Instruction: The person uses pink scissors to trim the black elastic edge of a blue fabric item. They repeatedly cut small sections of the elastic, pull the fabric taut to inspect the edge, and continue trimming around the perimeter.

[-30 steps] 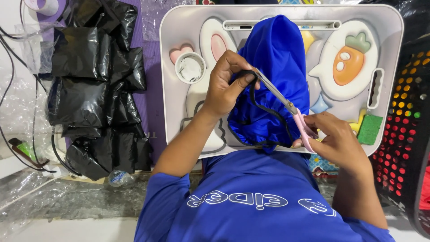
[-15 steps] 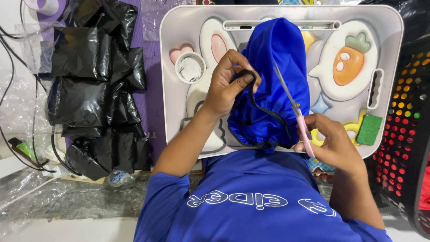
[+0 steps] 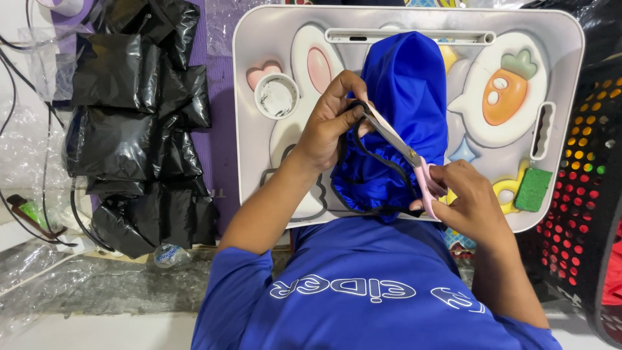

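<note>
A blue fabric hood (image 3: 408, 97) with a gathered, ruffled edge is being kept on a white lap tray (image 3: 570, 71) printed with a rabbit and a carrot, lying lengthwise down the tray's middle. A black drawstring cord (image 3: 372, 155) is being pinched at the gathered edge by the left hand (image 3: 330, 126), its fingers closed tightly on cord and cloth. Pink-handled scissors (image 3: 405, 152) are being gripped by the right hand (image 3: 470, 204), fingers curled through the handles; the blades are being held nearly closed, their tips touching the cord just beside the left thumb. A green sponge (image 3: 533, 189) is being left at the tray's right edge, near the right hand. Crumpled black plastic bags (image 3: 129, 123) are being stored well apart to the left, and a black perforated basket (image 3: 593, 181) is being kept beside the tray on the right
</note>
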